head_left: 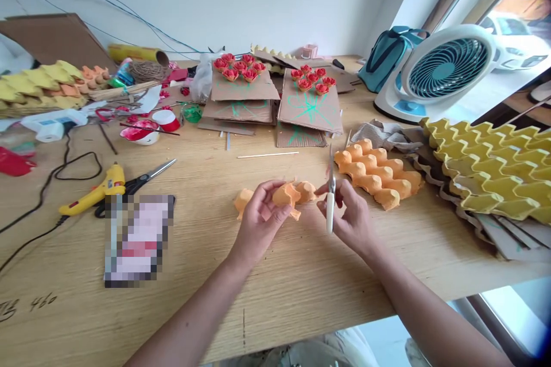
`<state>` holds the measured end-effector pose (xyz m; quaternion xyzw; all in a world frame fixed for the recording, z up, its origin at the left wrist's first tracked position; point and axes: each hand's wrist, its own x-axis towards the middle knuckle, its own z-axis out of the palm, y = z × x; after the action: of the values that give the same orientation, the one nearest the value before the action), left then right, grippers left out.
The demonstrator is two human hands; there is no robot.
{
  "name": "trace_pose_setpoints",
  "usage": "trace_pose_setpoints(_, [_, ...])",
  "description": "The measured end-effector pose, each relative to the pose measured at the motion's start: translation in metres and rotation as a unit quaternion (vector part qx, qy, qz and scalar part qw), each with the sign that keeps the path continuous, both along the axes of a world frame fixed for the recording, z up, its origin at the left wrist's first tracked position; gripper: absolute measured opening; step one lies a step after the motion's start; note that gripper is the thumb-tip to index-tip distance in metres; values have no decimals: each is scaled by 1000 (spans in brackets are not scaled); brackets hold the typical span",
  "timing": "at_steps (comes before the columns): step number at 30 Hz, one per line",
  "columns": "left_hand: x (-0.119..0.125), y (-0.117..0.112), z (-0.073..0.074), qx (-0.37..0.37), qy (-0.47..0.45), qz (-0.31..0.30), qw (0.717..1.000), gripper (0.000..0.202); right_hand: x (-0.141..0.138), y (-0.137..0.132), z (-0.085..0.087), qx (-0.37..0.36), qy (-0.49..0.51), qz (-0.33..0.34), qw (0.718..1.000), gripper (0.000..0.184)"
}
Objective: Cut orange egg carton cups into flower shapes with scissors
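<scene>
My left hand (261, 219) pinches an orange egg carton cup (284, 195) with a ragged cut edge, held over the middle of the table. Another orange cup (307, 191) lies just right of it, and one more orange piece (243, 202) shows behind my left wrist. My right hand (350, 219) is wrapped round white-handled scissors (330, 209), blades pointing up and away from me. The blades stand apart from the cup. Beyond my right hand rests a larger orange egg carton section (379, 172).
Yellow egg trays (495, 166) are stacked at right, near a white fan (447, 69). Cardboard pieces with red flowers (307, 100) stand at the back. On the left lie a yellow glue gun (99, 189), black scissors (148, 176), a paint bowl (140, 133) and a blurred flat object (142, 241).
</scene>
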<state>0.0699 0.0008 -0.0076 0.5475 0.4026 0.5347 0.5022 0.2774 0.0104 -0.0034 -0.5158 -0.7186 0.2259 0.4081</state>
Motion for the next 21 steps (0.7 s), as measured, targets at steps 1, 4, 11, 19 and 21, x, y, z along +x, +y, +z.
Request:
trace_pose_setpoints(1, [2,-1,-1,-26,-47,-21,998,45,-2,-4,1,-17,14,22,1000,14])
trace_pose_setpoints(4, [-1,-4,-6,-105,-151,-68,981,47,-6,-11,-1,-75,39,89,992,18])
trace_pose_setpoints(11, [-24,1,-9,-143,-268,-68,950,40,-7,-10,1,-178,21,140,974,18])
trace_pose_setpoints(19, [-27,2,-5,-144,-281,-77,946,43,-7,-9,4,-143,-79,165,973,27])
trace_pose_setpoints(21, [-27,2,-4,-158,-300,-70,938,42,-7,-10,4,-150,-87,166,971,28])
